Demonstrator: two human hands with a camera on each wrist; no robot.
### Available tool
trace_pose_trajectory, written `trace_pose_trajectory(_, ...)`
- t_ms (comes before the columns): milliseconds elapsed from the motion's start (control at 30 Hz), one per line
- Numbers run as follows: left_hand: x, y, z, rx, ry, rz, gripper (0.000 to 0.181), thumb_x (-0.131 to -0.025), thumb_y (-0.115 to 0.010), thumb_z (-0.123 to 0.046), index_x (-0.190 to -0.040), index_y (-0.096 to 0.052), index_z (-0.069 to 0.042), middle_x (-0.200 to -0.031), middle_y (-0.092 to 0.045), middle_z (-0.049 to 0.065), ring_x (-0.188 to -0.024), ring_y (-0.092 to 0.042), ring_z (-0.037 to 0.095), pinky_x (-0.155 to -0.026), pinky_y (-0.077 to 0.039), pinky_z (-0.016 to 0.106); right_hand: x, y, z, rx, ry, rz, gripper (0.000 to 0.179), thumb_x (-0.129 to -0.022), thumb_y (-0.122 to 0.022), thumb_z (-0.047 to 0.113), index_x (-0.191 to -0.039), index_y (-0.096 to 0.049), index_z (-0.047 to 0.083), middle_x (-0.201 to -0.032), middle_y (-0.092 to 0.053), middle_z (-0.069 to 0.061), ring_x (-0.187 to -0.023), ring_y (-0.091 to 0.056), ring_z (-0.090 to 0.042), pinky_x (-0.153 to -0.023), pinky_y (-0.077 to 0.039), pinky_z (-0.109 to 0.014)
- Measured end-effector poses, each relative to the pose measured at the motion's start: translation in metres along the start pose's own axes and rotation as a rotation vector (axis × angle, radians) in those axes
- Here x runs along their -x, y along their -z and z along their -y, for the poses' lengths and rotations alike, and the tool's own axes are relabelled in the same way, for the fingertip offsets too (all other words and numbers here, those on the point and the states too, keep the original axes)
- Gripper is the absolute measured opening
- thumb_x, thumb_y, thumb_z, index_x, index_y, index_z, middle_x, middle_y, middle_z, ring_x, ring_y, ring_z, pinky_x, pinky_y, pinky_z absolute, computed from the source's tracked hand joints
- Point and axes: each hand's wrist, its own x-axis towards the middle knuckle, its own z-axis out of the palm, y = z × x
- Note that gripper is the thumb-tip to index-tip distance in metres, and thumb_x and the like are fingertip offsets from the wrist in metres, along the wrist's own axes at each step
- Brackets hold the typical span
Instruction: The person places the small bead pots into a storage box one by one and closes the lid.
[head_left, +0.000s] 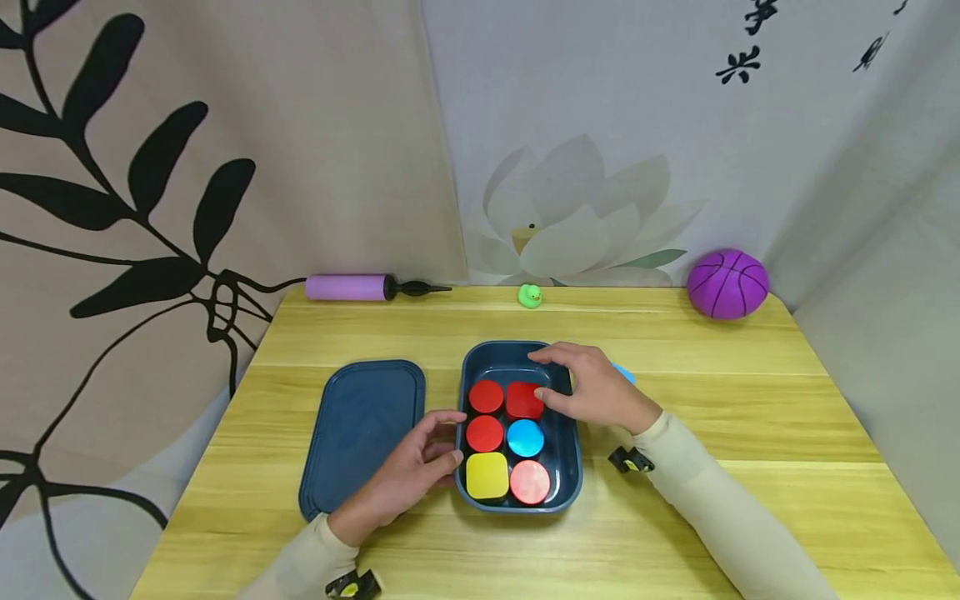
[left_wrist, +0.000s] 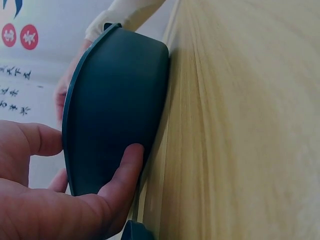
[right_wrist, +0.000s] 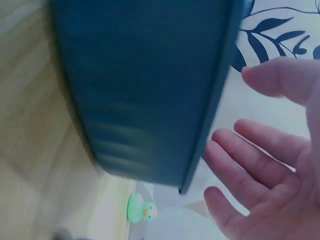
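Hands at a dark blue box (head_left: pixel 570 467) near the middle of a yellow wooden table (head_left: pixel 750 417).

Left hand (head_left: pixel 408 475): at the box's left wall. Wrist view shows the thumb and a finger curled against the outer wall and rim, gripping it. Palm faces the box.

Right hand (head_left: pixel 592 387): over the far right part of the box, fingers spread and relaxed, gripping nothing. Thumb tip is at the edge of a red square block (head_left: pixel 523 402); cannot tell whether it touches. Right wrist view is blurred: fingers loosely extended beside the box's outer wall.

Box contents, two columns, three rows. Far row: red round block (head_left: pixel 486 397) on the left, the red square block on the right. Middle row: another red round block (head_left: pixel 484 434) on the left, blue round block (head_left: pixel 525 438) on the right. Near row: yellow square block (head_left: pixel 487 476) on the left, pink-red round block (head_left: pixel 530 482) on the right.

Lid (head_left: pixel 363 433), same dark blue, lies flat just left of the box, partly under the left hand. A small blue piece (head_left: pixel 624 372) shows behind the right hand, mostly hidden.

Far edge of table: purple pump (head_left: pixel 348 287) at left, green toy duck (head_left: pixel 530 296) at centre, purple ball (head_left: pixel 728 284) at right, all well apart from the box.
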Motion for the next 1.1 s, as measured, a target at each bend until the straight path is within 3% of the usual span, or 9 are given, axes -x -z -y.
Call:
trace_pose_trajectory(500, -0.001, 0.001, 0.002, -0.005, 0.0, -0.011, 0.052, -0.107, -0.061, -0.014, -0.155, -0.043, -0.016, -0.154, -0.046, 0.022, -0.128, -0.062, 0.029, -0.089, -0.061, 0.038, 0.011, 0.021, -0.026, -0.038, 0.02, -0.185, 0.047, -0.092, -0.081, 0.021, -0.135, -0.07, 0.009, -0.13, -0.074, -0.009, -0.116, -0.071, -0.029, -0.099, -0.057, -0.053)
trace_pose_trajectory(1100, -0.001, 0.0, 0.003, -0.01, -0.002, -0.006, 0.052, -0.107, -0.062, -0.015, -0.155, -0.043, -0.015, -0.153, -0.046, 0.023, -0.126, -0.062, 0.028, -0.089, -0.061, 0.04, 0.043, 0.031, -0.074, -0.089, -0.178, -0.222, 0.049, -0.094, -0.081, 0.017, -0.139, -0.066, 0.005, -0.134, -0.071, -0.016, -0.124, -0.067, -0.035, -0.107, -0.054, -0.053)
